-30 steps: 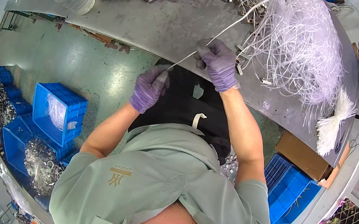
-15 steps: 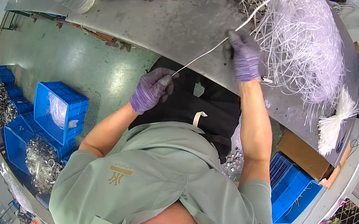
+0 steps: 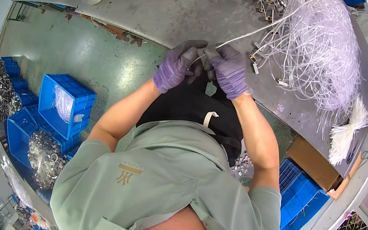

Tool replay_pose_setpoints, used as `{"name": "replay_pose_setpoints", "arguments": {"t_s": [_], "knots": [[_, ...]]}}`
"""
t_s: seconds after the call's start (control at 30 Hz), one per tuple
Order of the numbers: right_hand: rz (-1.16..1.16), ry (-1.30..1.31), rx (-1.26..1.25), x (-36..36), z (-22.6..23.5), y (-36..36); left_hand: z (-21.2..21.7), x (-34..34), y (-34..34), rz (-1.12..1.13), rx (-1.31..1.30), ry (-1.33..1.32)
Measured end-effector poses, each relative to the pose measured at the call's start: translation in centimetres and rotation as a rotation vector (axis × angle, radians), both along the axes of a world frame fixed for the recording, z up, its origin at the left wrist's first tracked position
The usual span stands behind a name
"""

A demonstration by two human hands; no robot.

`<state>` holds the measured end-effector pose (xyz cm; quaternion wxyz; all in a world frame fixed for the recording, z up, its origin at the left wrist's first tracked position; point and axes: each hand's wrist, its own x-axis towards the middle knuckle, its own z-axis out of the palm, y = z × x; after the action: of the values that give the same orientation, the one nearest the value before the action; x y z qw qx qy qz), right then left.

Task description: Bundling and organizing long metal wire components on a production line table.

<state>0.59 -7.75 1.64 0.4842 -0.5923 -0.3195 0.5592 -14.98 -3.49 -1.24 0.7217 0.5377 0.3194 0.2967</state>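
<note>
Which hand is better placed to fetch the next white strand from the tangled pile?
Right, probably. The right hand is on the same side as the white strand pile; the left hand would have to cross over it. Both hands pinch the current strand.

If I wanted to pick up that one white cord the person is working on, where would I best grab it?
Probably on the bare stretch of the white cord lying over the grey table, between the two gloved hands and the tangled cord pile. Come from above and pinch across it: there it runs straight and alone, while its near end is covered by the left hand and right hand.
</note>
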Motion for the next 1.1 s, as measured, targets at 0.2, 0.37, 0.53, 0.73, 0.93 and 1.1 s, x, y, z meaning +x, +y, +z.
{"name": "replay_pose_setpoints", "arguments": {"t_s": [0.2,0.37,0.53,0.73,0.93,1.1], "knots": [[0.043,-0.028,-0.053,2.0,-0.4,0.4,-0.4,2.2,1.7,-0.132,-0.038,-0.098],[0.023,-0.232,-0.107,4.1,-0.9,1.2,-1.5,4.2,2.8,-0.211,0.006,-0.155],[-0.108,-0.558,-0.138,12.8,-4.0,2.6,-4.6,5.3,3.5,-0.036,0.55,0.157],[-0.171,-1.038,-0.175,17.4,-1.4,5.3,-9.3,1.5,5.2,-0.006,0.684,0.315],[-0.12,-1.248,-0.205,14.0,-1.2,14.5,-9.2,1.8,5.5,-0.016,0.564,0.232],[0.12,-1.413,-0.423,11.6,-1.2,19.5,-8.4,0.1,5.9,-0.008,0.644,0.295]]}}
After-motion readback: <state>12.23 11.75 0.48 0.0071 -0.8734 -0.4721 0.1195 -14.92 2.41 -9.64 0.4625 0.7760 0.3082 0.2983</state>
